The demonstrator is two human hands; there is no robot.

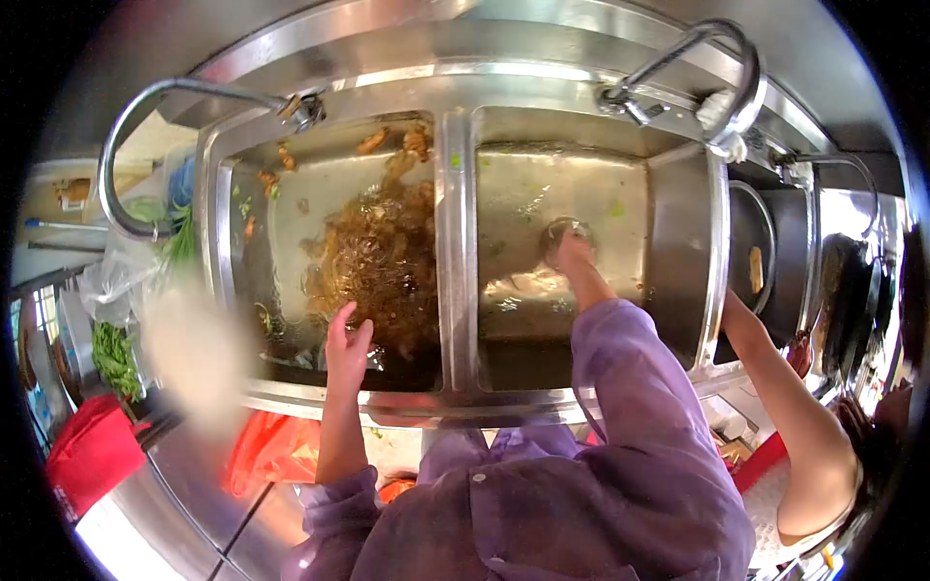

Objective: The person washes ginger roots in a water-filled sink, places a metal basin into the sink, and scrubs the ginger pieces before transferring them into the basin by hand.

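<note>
My left hand (349, 344) hovers at the front of the left sink basin (225, 232), thumb and fingers apart, holding nothing. Just beyond it lies a heap of brown, translucent, frilly pieces (378, 257) in water; their kind is unclear. My right hand (575, 250) reaches down into the right sink basin (668, 213), which has shallow water and small green bits. Its fingers are bent at a round, dark metallic piece (559, 232) on the basin floor, perhaps the drain. Most of those fingertips are hidden.
Curved taps (121, 184) (746, 68) rise behind the basins. At right, another person's arm (775, 358) reaches to a further basin (780, 242). Leafy greens (116, 358), a red bag (92, 455) and an orange-red plastic bag (276, 450) are at left. A pale blur (199, 353) covers part of the left side.
</note>
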